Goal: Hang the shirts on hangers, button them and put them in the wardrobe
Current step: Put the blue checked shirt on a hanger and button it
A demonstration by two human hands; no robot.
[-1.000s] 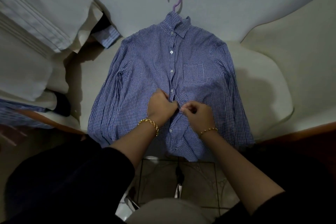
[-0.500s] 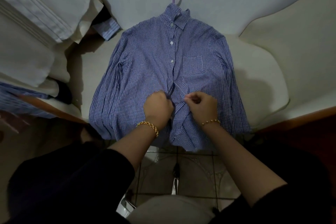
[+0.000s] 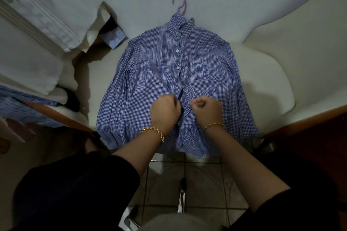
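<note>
Left hand [image 3: 165,110] and right hand [image 3: 205,109] met over the front opening of the blue-checked shirt [image 3: 150,84], low on its chest. My left was knuckles-up, its fingers curled under and gripping the left edge of the opening. My right was balled into a loose fist beside it, thumb and fingers pinching the other edge. The two hands sat close together with only the strip of the opening between them. Both wrists were bent slightly inward, and my forearms ran up from the bottom of the view, converging toward the shirt. Each wrist wore a gold bracelet [image 3: 154,131], and my dark sleeves [image 3: 75,184] were pushed back above the forearms.

The shirt lay flat, front up, on a cream padded surface [image 3: 262,80]. Its long axis ran straight away from me: collar [image 3: 183,26] at the far end, hem nearest me and hanging over the near edge. A lilac hanger [image 3: 179,2] was inside it, with the hook sticking out past the collar and pointing away. White buttons [image 3: 177,67] ran down the middle above my hands, and the chest pocket [image 3: 202,73] lay to the right of them. The shirt's arms were folded along its sides.

Off to my left lay a blue striped cloth [image 3: 22,110], partly under white fabric. Below the hem I saw the tiled floor [image 3: 202,184].
</note>
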